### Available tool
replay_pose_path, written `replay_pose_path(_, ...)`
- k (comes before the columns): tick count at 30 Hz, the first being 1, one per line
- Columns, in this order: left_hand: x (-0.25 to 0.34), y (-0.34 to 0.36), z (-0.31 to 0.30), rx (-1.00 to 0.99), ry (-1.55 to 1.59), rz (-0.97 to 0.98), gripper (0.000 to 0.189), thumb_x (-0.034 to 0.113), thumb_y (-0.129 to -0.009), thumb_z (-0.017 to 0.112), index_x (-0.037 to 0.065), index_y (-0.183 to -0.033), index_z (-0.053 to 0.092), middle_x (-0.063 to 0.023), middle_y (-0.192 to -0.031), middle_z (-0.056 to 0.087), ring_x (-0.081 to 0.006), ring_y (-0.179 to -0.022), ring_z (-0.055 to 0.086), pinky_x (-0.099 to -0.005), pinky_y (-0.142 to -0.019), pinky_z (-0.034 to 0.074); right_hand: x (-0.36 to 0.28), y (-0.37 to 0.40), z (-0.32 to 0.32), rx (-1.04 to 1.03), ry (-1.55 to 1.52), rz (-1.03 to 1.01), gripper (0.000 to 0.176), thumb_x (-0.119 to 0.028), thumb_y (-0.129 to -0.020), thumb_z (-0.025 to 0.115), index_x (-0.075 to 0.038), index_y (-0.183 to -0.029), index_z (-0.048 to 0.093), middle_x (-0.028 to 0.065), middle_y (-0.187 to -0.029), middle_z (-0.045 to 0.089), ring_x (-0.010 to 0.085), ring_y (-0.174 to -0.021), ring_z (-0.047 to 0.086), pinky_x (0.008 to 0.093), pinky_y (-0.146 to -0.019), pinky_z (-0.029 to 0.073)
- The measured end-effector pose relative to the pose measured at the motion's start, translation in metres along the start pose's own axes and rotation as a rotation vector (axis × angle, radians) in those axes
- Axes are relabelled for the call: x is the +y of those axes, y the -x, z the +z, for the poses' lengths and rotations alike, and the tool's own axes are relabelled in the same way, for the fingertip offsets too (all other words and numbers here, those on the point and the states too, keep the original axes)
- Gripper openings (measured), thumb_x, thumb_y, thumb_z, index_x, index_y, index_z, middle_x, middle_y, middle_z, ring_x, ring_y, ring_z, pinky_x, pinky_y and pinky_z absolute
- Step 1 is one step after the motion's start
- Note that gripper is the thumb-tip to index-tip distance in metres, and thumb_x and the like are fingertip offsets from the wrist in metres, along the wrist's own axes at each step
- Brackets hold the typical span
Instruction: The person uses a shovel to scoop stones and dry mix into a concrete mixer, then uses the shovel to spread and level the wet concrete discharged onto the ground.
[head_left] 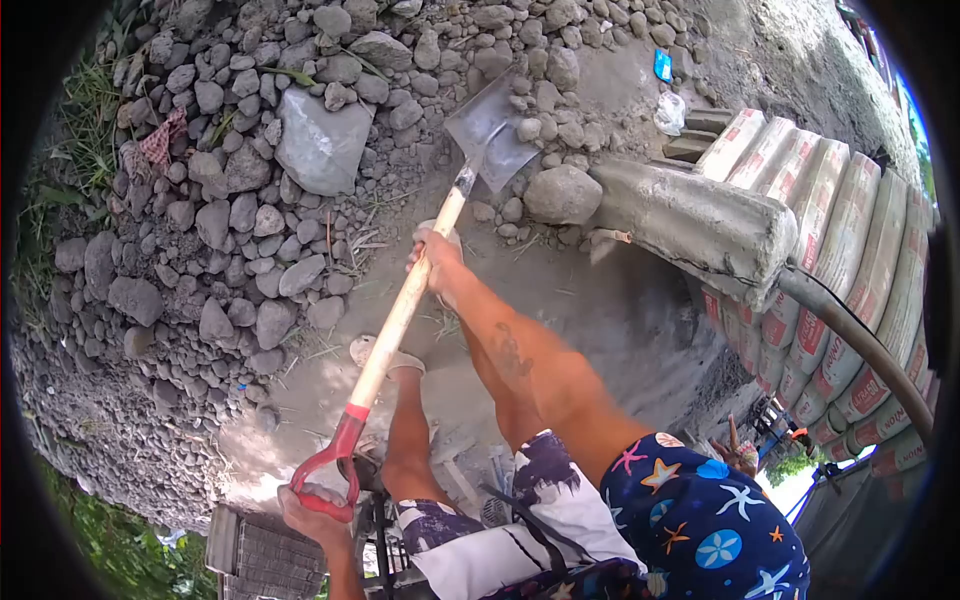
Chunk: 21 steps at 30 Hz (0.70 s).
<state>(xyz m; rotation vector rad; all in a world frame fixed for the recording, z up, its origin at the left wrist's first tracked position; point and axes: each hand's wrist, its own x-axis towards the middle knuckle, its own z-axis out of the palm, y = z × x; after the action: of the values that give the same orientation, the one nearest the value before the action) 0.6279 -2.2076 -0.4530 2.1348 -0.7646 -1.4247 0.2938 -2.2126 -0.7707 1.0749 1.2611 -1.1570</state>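
Observation:
A shovel slants across the view, its wooden shaft ending in a red D-shaped handle at the lower left. Wrapped round that red grip is my left hand. My right hand holds the shaft farther up, near the dark metal socket. The flat metal blade lies against the edge of the grey stones, with a large rounded rock just to its right.
Loose stones cover the left side, with a pale flat slab among them. At right, stacked cement bags stand behind a concrete post. A curved pipe runs beside them. My foot is below the shaft.

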Motion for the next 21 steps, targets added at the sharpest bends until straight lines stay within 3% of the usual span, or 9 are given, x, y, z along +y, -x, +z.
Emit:
replay_pose_path(1, 0.004, -0.010, 0.049, -0.025, 0.114, -0.114, 0.045, 0.051, -0.100, 0.041, 0.009, -0.085, 0.047, -0.0044, -0.061, 0.046, -0.0173, -0.042, 0.045, -0.0314, -0.039, 0.040, -0.049, -0.017, -0.005, 0.042, 0.011, -0.067, 0.011, -0.008, -0.085, 0.061, -0.007, -0.083, 0.050, 0.0049, -0.064, 0.047, 0.0189, -0.051, 0.049, 0.0399, -0.049, 0.047)
replay_pose_path(6, -0.058, 0.005, 0.260, -0.327, 0.243, -0.199, 0.044, 0.049, -0.100, 0.039, 0.008, -0.086, 0.047, -0.0056, -0.060, 0.047, -0.0195, -0.043, 0.046, -0.0328, -0.040, 0.043, -0.277, -0.080, -0.087, 0.032, 0.081, -0.306, 0.014, -0.007, -0.086, 0.059, -0.008, -0.081, 0.046, 0.0020, -0.061, 0.045, 0.0151, -0.049, 0.047, 0.0327, -0.048, 0.045)
replay_pose_path(10, -0.115, -0.013, 0.356, -0.336, 0.284, -0.245, 0.046, 0.048, -0.100, 0.038, 0.006, -0.083, 0.047, -0.0074, -0.060, 0.047, -0.0200, -0.043, 0.046, -0.0330, -0.040, 0.044, -0.370, -0.102, -0.139, 0.148, 0.166, -0.465, 0.011, -0.011, -0.089, 0.057, -0.007, -0.085, 0.048, 0.0025, -0.065, 0.045, 0.0161, -0.050, 0.047, 0.0332, -0.048, 0.046)
replay_pose_path(13, -0.164, -0.017, 0.350, -0.360, 0.279, -0.310, 0.047, 0.045, -0.100, 0.037, 0.003, -0.079, 0.045, -0.0107, -0.058, 0.048, -0.0210, -0.042, 0.048, -0.0347, -0.040, 0.045, -0.367, -0.083, -0.165, 0.243, 0.116, -0.476, 0.015, -0.009, -0.089, 0.058, -0.009, -0.080, 0.046, -0.0012, -0.059, 0.043, 0.0124, -0.048, 0.046, 0.0297, -0.046, 0.043)
replay_pose_path(16, -0.158, -0.016, 0.338, -0.309, 0.241, -0.280, 0.050, 0.045, -0.101, 0.034, 0.003, -0.076, 0.045, -0.0110, -0.056, 0.049, -0.0221, -0.041, 0.047, -0.0351, -0.041, 0.046, -0.360, -0.051, -0.181, 0.215, 0.098, -0.497, 0.012, -0.012, -0.089, 0.059, -0.008, -0.085, 0.049, 0.0005, -0.064, 0.046, 0.0140, -0.052, 0.048, 0.0326, -0.050, 0.045)
replay_pose_path(18, -0.148, -0.001, 0.307, -0.264, 0.292, -0.482, 0.051, 0.047, -0.101, 0.035, 0.004, -0.076, 0.047, -0.0099, -0.057, 0.049, -0.0230, -0.041, 0.048, -0.0360, -0.041, 0.046, -0.341, -0.009, -0.172, 0.264, 0.132, -0.524, 0.013, -0.014, -0.090, 0.060, -0.008, -0.087, 0.049, 0.0019, -0.067, 0.048, 0.0156, -0.054, 0.048, 0.0343, -0.051, 0.046)
replay_pose_path(21, -0.144, 0.024, 0.231, -0.132, 0.201, -0.468, 0.051, 0.050, -0.099, 0.041, 0.005, -0.077, 0.049, -0.0085, -0.059, 0.050, -0.0230, -0.042, 0.051, -0.0375, -0.040, 0.047, -0.289, 0.046, -0.153, 0.285, 0.195, -0.497, 0.015, -0.018, -0.089, 0.062, -0.009, -0.088, 0.049, 0.0026, -0.068, 0.049, 0.0159, -0.056, 0.049, 0.0349, -0.054, 0.047)
